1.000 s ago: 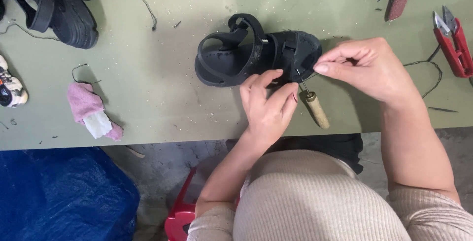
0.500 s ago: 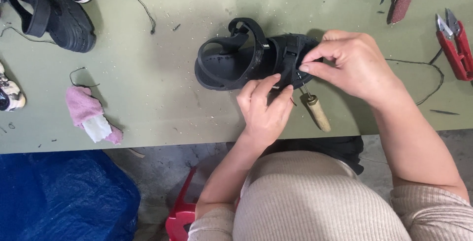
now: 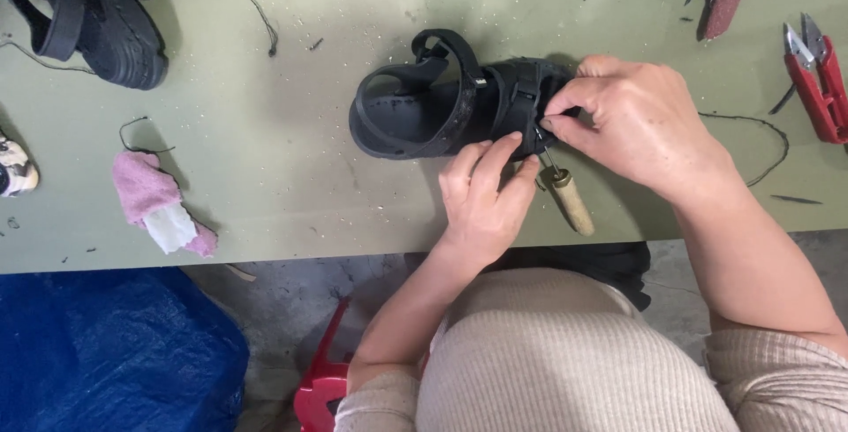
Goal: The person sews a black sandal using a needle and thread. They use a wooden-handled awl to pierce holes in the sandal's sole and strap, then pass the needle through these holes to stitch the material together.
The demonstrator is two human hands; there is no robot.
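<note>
Black sandal (image 3: 442, 109) lies near the table's (image 3: 291, 167) front edge, your left hand's (image 3: 484, 202) fingers pressing its side while your right hand (image 3: 632, 123) pinches its strap.

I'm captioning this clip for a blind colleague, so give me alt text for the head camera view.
Seen from above, a person's left hand and right hand work on a black sandal lying on a green table, with a wooden-handled awl between the hands. A pink cloth, red snips and other black shoes lie around the table.
</note>
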